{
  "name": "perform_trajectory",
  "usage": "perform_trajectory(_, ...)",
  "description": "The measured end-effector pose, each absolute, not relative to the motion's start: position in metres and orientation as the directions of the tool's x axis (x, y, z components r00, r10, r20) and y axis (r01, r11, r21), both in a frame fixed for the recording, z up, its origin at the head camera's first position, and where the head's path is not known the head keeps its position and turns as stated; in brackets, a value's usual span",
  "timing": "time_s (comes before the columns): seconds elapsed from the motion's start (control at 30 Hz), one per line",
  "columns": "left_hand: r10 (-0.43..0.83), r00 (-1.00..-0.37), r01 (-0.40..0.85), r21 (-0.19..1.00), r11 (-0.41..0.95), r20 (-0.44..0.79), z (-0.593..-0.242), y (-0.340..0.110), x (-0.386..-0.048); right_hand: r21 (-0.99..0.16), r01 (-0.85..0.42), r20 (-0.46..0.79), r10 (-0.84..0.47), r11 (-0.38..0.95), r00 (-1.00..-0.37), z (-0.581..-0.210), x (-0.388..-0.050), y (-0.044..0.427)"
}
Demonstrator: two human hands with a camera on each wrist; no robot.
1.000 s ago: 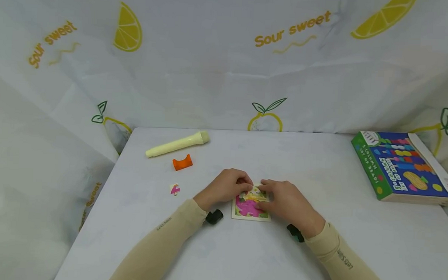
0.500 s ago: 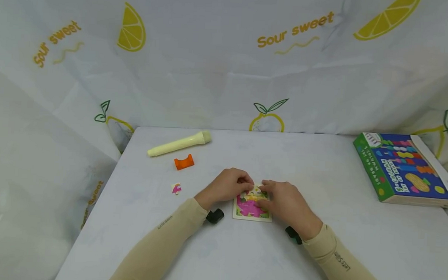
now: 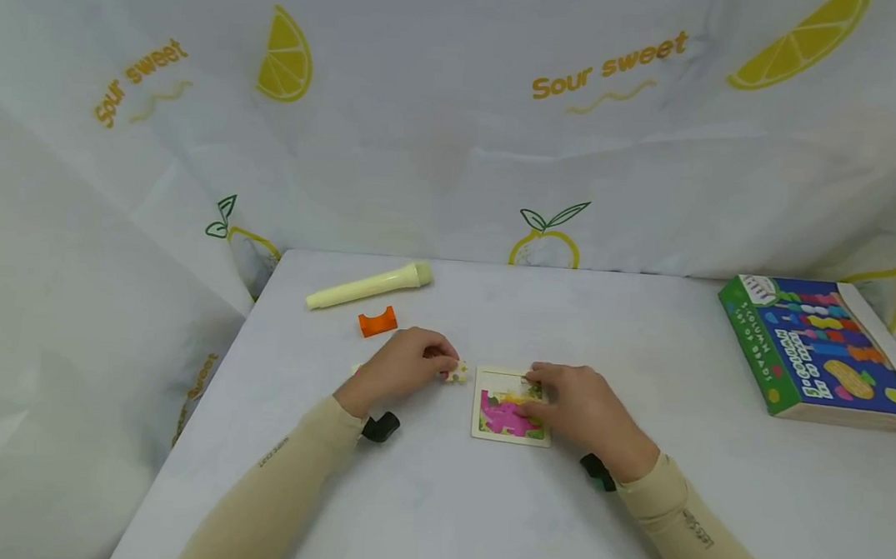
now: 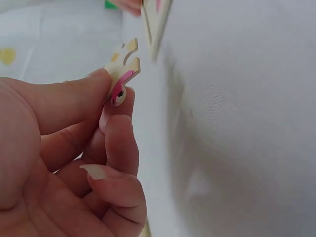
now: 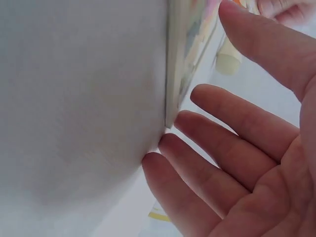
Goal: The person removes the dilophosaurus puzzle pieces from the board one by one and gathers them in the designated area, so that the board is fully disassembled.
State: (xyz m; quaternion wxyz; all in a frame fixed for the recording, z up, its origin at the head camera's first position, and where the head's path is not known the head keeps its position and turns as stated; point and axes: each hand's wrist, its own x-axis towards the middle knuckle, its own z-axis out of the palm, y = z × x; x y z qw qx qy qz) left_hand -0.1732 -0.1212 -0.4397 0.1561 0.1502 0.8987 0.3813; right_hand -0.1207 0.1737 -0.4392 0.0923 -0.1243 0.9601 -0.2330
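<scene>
Between thumb and forefinger, my left hand (image 3: pixel 405 368) pinches a puzzle piece (image 3: pixel 456 372) just left of the puzzle board. The left wrist view shows that piece (image 4: pixel 121 74) with yellow, white and pink print and an eye. The square puzzle board (image 3: pixel 509 435) lies flat with pink and green pieces in its lower part and a bare area at its upper left. My right hand (image 3: pixel 588 415) rests at the board's right edge, thumb over the pieces, fingers extended along the side; in the right wrist view the fingers (image 5: pixel 222 143) are loosely spread beside the board (image 5: pixel 173 74).
A pale yellow stick (image 3: pixel 365 288) and an orange curved block (image 3: pixel 378 321) lie at the back left. Another puzzle piece (image 3: pixel 356 369) is mostly hidden behind my left hand. A colourful bead-set box (image 3: pixel 828 350) lies at the right of the white table (image 3: pixel 438 512).
My left hand has moved left, lifting the pinched piece away from the board's upper part and baring its upper left. My right hand stays at the board. The head view has shifted slightly.
</scene>
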Motion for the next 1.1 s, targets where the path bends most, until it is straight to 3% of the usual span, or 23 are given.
perform_trajectory(0.2, 0.277, -0.948, 0.089, 0.702, 0.707, -0.159, -0.442, -0.169, -0.173, -0.488, -0.211, -0.112, -0.301, 0.847, -0.947, -0.435, -0.123, 0.183)
perform_trajectory(0.37, 0.264, -0.951, 0.094, 0.657, 0.748, -0.164, -0.445, -0.189, -0.173, -0.514, -0.198, -0.143, -0.311, 0.835, -0.94, -0.438, -0.124, 0.192)
perform_trajectory(1.1, 0.215, -0.965, 0.063, 0.667, 0.742, -0.148, -0.452, -0.207, -0.165, -0.51, -0.226, -0.141, -0.341, 0.83, -0.93, -0.442, -0.123, 0.196)
